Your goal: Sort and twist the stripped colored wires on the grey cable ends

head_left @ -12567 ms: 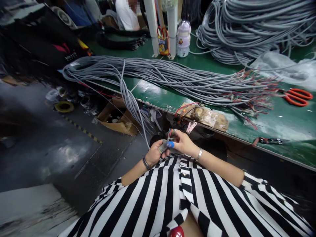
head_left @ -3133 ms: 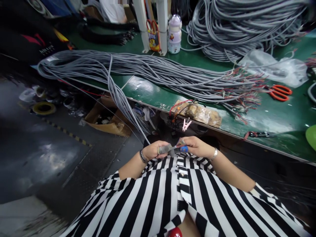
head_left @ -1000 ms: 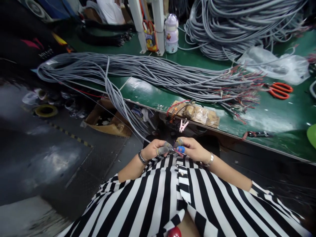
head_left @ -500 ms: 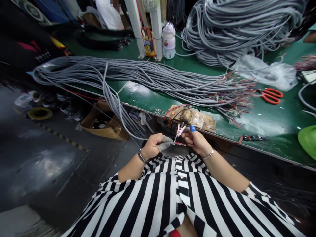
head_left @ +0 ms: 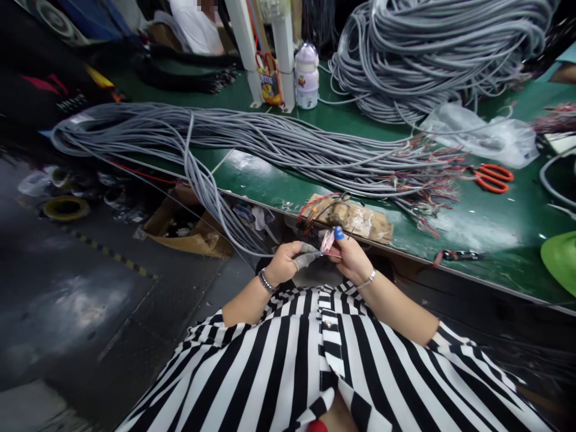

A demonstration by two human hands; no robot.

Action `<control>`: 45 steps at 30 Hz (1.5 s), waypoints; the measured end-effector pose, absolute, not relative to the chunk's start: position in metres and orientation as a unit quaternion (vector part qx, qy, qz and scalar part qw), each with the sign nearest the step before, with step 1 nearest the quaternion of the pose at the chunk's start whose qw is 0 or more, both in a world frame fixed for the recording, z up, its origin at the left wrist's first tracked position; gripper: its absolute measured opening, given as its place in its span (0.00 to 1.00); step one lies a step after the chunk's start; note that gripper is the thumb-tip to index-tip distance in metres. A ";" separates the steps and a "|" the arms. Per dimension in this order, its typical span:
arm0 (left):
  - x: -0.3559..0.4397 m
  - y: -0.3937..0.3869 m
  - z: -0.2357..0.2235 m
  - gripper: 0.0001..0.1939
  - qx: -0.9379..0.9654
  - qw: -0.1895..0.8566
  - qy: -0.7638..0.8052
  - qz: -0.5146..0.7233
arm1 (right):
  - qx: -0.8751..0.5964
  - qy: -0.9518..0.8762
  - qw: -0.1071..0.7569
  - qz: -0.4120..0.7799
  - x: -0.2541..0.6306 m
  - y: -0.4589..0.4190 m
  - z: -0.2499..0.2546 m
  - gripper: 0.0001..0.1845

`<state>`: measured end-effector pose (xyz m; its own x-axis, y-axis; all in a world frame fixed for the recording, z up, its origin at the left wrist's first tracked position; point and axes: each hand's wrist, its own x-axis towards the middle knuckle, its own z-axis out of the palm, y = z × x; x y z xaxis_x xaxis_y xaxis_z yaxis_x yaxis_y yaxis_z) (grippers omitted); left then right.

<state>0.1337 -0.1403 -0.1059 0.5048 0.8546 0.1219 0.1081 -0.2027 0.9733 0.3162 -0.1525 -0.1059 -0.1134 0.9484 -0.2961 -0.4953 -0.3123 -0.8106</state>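
Observation:
My left hand, with grey finger covers, is closed around the end of a grey cable that hangs down from the green bench. My right hand, a blue cover on one fingertip, pinches thin coloured wires at that cable end. Both hands meet just below the bench edge, beside a pink clip and a bunch of red and black wires.
A long bundle of grey cables lies across the bench, stripped ends to the right. A big coil sits behind. Orange scissors, a plastic bag, a bottle, a taped brown block and a floor carton are nearby. Another person sits far back.
Both hands rose from my lap to just under the bench edge, next to the pink clip. The right hand's blue fingertip now points up at the hanging wires.

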 end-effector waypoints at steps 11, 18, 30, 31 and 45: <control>0.135 -0.146 -0.108 0.19 0.698 0.527 0.341 0.345 | -0.396 -0.234 0.514 0.724 0.314 -0.156 -0.107 0.31; 0.124 -0.160 -0.109 0.19 0.688 0.534 0.344 0.350 | -0.368 -0.194 0.498 0.761 0.321 -0.163 -0.115 0.32; 0.100 -0.185 -0.119 0.13 0.713 0.496 0.334 0.365 | -0.366 -0.179 0.484 0.774 0.328 -0.166 -0.119 0.30; 0.099 -0.185 -0.120 0.13 0.711 0.496 0.341 0.364 | -0.368 -0.175 0.484 0.775 0.328 -0.166 -0.119 0.29; 0.110 -0.127 -0.104 0.17 0.729 0.391 0.404 0.391 | -0.421 -0.203 0.478 0.743 0.336 -0.172 -0.129 0.31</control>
<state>0.1098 -0.1269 -0.1042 0.3692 0.8939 0.2541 0.2832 -0.3687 0.8854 0.3365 -0.1716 -0.1293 -0.1878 0.8822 -0.4319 -0.5400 -0.4600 -0.7048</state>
